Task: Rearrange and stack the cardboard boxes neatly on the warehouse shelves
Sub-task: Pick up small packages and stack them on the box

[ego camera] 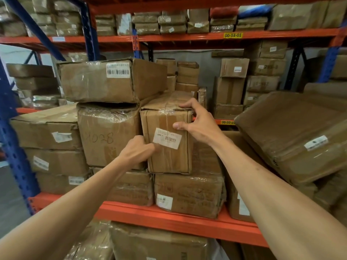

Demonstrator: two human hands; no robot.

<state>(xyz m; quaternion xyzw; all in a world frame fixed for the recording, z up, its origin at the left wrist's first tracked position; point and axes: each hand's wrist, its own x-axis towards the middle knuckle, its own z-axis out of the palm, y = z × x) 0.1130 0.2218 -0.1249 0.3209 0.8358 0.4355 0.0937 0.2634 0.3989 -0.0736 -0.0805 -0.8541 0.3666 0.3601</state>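
Head view has both of the person's hands on the same thing: a tall, narrow brown cardboard box with clear tape and a white barcode label point(167, 136), standing upright in the middle of the orange-beamed shelf point(169, 214).

The right hand point(197, 119) is spread wide over the box's upper right corner, fingers draped on the top edge and thumb pressed on the front face, so it's gripping the corner, not closed around anything. The left hand point(137, 149) is loosely curled against the lower left edge of the front, knuckles forward; whether its fingertips have hooked into the seam beside the neighbouring box can't be made out.

Just left of the left hand sits a plastic-wrapped brown carton with "1028" scrawled on it point(107, 136), touching the narrow box. Above that is a crushed, tilted brown carton with a barcode sticker point(105, 81).

Handling guess: the cardboard looks soft and dented, and the tape is probably slick. It's wedged in tight, so it likely needs wiggling out. Best hold would be opposite corners, one hand under the bottom.
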